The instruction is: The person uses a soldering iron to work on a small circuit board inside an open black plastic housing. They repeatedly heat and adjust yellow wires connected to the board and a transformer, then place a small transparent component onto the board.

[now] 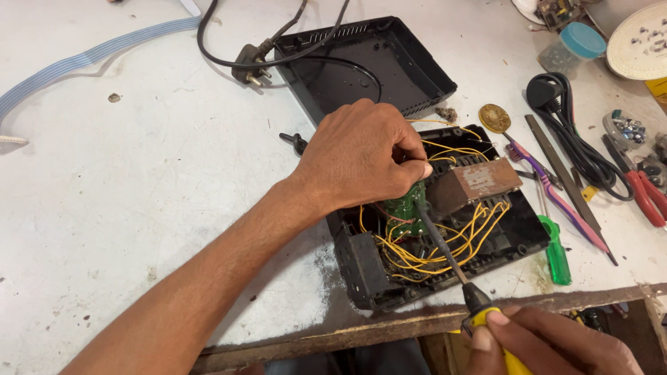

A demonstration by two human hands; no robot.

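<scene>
I see the white bench [139,173] filling most of the view, its worn wooden near edge running along the bottom. Near the far edge lies an empty black casing lid [368,66], upside down, with a black mains cable and plug [250,69] draped over its left rim. Just nearer than it sits the open black casing base [361,267], close to the near edge, stuffed with tangled yellow wires [445,253].

My left hand [358,156] reaches in from the left, clenched, its fingertips pinching a small green circuit board [406,212] upright inside the base. Beside that board a brown copper-clad board [476,184] stands tilted above the wires.

My right hand [549,344] comes up at the bench's near right corner, closed around the yellow handle of a soldering iron [451,267], whose dark shaft slants up-left with its tip at the green board.

Toward the right edge lie a coiled black cord [577,146], a purple toothbrush [556,198], a flat metal file [563,180], a green-handled screwdriver [556,257] and red-handled pliers [646,194]. A small black screw [295,142] rests left of the base.
</scene>
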